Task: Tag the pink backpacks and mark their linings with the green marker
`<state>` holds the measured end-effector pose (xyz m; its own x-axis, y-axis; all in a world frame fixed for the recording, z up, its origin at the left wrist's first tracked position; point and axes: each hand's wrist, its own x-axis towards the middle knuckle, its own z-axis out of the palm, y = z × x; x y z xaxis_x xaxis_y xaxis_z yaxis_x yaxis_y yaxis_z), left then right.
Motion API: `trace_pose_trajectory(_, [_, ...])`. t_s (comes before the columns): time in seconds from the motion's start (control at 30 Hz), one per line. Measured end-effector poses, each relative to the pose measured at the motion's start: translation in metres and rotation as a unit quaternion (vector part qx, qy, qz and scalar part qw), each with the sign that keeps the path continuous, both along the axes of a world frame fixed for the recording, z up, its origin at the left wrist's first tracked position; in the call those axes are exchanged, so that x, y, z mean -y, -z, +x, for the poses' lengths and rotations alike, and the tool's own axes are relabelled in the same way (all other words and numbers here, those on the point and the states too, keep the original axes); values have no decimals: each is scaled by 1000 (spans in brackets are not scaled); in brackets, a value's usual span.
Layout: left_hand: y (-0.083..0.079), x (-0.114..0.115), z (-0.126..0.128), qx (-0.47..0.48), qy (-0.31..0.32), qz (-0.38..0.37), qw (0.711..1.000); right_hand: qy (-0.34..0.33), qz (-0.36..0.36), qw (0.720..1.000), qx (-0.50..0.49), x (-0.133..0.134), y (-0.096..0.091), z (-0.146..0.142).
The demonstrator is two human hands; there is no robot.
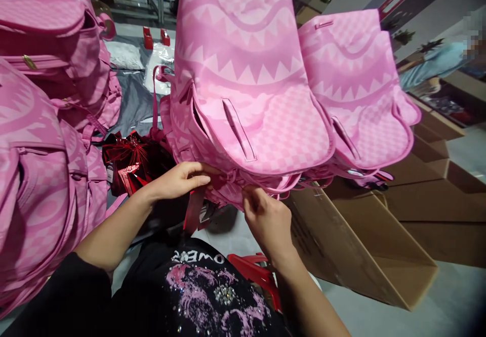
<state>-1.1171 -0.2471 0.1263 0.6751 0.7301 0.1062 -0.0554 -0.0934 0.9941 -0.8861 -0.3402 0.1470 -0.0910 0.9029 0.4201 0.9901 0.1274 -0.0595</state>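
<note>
White letters that read roughly "OWE", cut off at both ends, stand on the black shirt (197, 281); print on the red tag (195, 211) is too blurred to read.

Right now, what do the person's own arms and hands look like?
The left hand and right hand wear no gloves, and no ring or watch shows. A black sleeve ends near the left elbow; the right forearm is uncovered. The shirt is black with a pink glitter print.

The one camera sits on my head, looking forward and down, close over my left hand (182, 180) and right hand (266, 220) at the near edge of the pink backpack (246, 73).
</note>
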Motion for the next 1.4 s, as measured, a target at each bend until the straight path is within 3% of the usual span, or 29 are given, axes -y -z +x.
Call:
trace_pose_trajectory(0.13, [7,4,-10,20,7,-59,998,-24,0,998,-52,-4,2,0])
trace_pose_trajectory(0.2, [12,8,-13,23,-8,-44,999,-32,22,997,-60,-5,3,-1])
trace_pose_trajectory(0.3, [15,14,-14,-36,-85,56,994,-46,46,996,-64,-7,5,-5])
trace_pose_trajectory(0.43, [3,20,-15,-170,-232,233,929,-52,21,998,-27,-11,3,-11])
trace_pose_trajectory(0.5, [-5,22,-15,-164,-223,242,930,-46,2,999,-17,-13,2,-11])
trace_pose_trajectory(0.6, [-8,27,-17,-107,-153,187,964,-27,-7,999,-24,-14,3,-9])
trace_pose_trajectory(0.77, [12,43,-13,-103,-59,189,975,-22,6,998,-54,-13,7,-6])
trace_pose_trajectory(0.93, [28,55,4,-93,-108,235,962,-16,8,996,-87,-13,12,-8])
trace_pose_trajectory(1.03, [31,56,13,-33,-156,269,950,-6,-14,994,-108,-14,13,-9])
trace_pose_trajectory(1.13, [31,53,15,28,-206,331,920,-7,-51,981,-185,-14,10,-8])
trace_pose_trajectory(1.2, [31,50,15,12,-231,403,885,-16,-109,948,-298,-14,6,-6])
trace_pose_trajectory(1.23, [30,49,14,-13,-247,442,862,-22,-155,916,-369,-14,3,-5])
trace_pose_trajectory(1.33, [28,47,15,-91,-303,532,786,-38,-304,763,-570,-15,-5,-2])
trace_pose_trajectory(1.4, [26,47,17,-120,-326,559,753,-64,-364,678,-635,-16,-9,1])
